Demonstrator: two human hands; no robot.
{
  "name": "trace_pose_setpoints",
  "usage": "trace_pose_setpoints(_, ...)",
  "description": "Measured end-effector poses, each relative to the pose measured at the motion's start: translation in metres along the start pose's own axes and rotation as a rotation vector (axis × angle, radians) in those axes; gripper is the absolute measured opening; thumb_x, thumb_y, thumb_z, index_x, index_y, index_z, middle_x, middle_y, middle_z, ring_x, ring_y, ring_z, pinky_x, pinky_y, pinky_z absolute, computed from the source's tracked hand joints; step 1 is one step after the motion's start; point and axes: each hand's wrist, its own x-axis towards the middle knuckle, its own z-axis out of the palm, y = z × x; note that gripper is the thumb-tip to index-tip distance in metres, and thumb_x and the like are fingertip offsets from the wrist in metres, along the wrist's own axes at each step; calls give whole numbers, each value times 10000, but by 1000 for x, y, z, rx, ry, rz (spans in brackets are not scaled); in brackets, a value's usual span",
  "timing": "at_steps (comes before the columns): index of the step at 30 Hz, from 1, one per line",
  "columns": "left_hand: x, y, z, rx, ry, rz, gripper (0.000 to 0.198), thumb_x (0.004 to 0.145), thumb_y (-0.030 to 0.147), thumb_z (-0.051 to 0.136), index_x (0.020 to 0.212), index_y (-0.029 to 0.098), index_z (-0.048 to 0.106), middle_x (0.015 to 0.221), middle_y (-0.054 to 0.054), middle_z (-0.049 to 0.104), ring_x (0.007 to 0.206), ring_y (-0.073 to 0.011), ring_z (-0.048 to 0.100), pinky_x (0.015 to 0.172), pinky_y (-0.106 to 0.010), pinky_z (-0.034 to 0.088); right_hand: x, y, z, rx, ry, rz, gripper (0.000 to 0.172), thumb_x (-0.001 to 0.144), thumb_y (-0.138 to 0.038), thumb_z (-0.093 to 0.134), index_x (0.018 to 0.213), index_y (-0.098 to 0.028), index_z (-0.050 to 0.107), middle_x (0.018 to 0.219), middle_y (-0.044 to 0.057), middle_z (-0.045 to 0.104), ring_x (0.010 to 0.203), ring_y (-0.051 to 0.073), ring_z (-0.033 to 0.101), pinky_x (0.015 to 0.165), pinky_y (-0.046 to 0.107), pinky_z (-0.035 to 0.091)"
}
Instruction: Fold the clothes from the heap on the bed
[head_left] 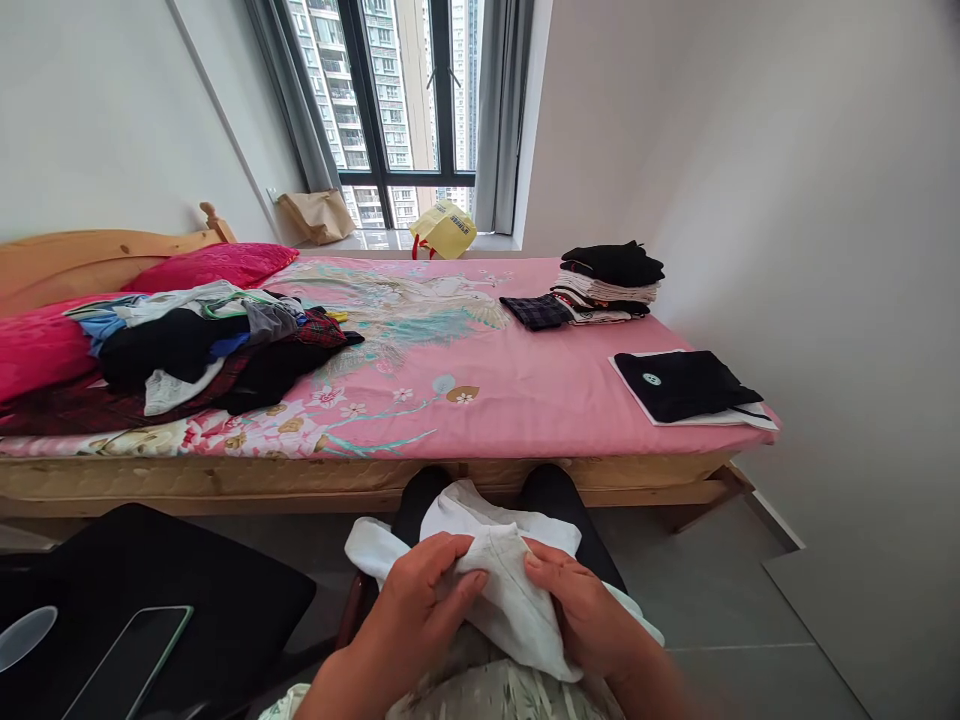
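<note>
A white garment (504, 590) lies bunched on my lap at the bottom centre. My left hand (420, 612) grips its left side, fingers curled over the cloth. My right hand (581, 610) pinches the cloth's right side, thumb and fingers closed on a fold. Both hands sit close together over my knees, in front of the bed's wooden frame (360, 478).
A pink floral bedsheet (480, 385) holds a heap of unfolded clothes (217, 345) at left, a folded stack (609, 283) at far right, and a black folded garment (686, 385) near the right corner. A phone (131, 660) rests on a black surface at lower left. Bags stand on the windowsill.
</note>
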Motion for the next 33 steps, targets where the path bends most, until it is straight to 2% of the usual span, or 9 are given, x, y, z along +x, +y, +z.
trace_pose_setpoints(5,-1,1,6,-47,14,-75,263,892,387,433,780,189,564,701,2,542,644,-123,467,601,-226,379,-9,-13,8,-216,-29,-21,367,810,-473,595,962,-144,651,583,-28,488,473,47,322,454,193,241)
trace_pose_setpoints(16,-4,-11,20,-116,-53,-184,398,885,460,409,595,189,373,562,52,307,555,-95,296,516,-227,270,7,8,4,-54,125,18,405,708,-524,672,711,-136,558,558,-33,493,481,60,375,490,205,302)
trace_pose_setpoints(18,-4,-12,21,-115,0,-184,355,884,446,416,645,189,461,589,38,400,577,-107,366,542,-228,321,6,5,5,-37,155,-3,383,718,-506,670,700,-139,562,553,-40,483,488,58,367,509,207,318)
trace_pose_setpoints(21,-8,-10,20,-46,231,-119,217,831,408,521,859,202,585,794,-15,575,723,-153,497,658,-255,409,4,0,5,-27,201,-30,362,723,-488,672,717,-137,583,583,-29,513,513,63,383,515,206,318)
trace_pose_setpoints(23,-14,-4,18,-13,336,-90,182,806,388,559,821,210,595,752,-11,572,682,-150,498,631,-252,410,3,-1,5,-58,213,-45,364,737,-495,658,722,-138,587,595,-27,515,515,62,374,499,205,301)
trace_pose_setpoints(26,-19,5,21,-142,149,-144,212,813,410,549,753,208,556,599,30,475,548,-115,425,517,-226,366,-2,-2,6,-224,196,-80,377,806,-512,574,731,-145,610,587,-28,508,514,68,382,505,212,321)
trace_pose_setpoints(29,-15,7,30,-287,-11,-215,301,762,462,607,884,196,534,711,17,526,643,-128,472,573,-230,406,-14,-3,10,-482,72,-138,375,878,-487,474,957,-178,670,838,28,638,774,143,556,724,262,429)
trace_pose_setpoints(31,-11,5,37,-351,-1,-274,361,720,473,655,906,191,528,766,11,545,712,-141,491,629,-239,422,-24,-4,11,-662,26,-148,376,906,-458,430,1134,-236,630,1108,43,623,1048,202,536,923,321,384)
trace_pose_setpoints(33,-9,2,44,-480,13,-317,356,717,471,664,891,185,545,774,12,553,747,-145,503,671,-242,427,-32,-5,13,-829,55,-129,374,911,-439,425,1228,-300,567,1250,22,562,1168,220,481,1004,349,332)
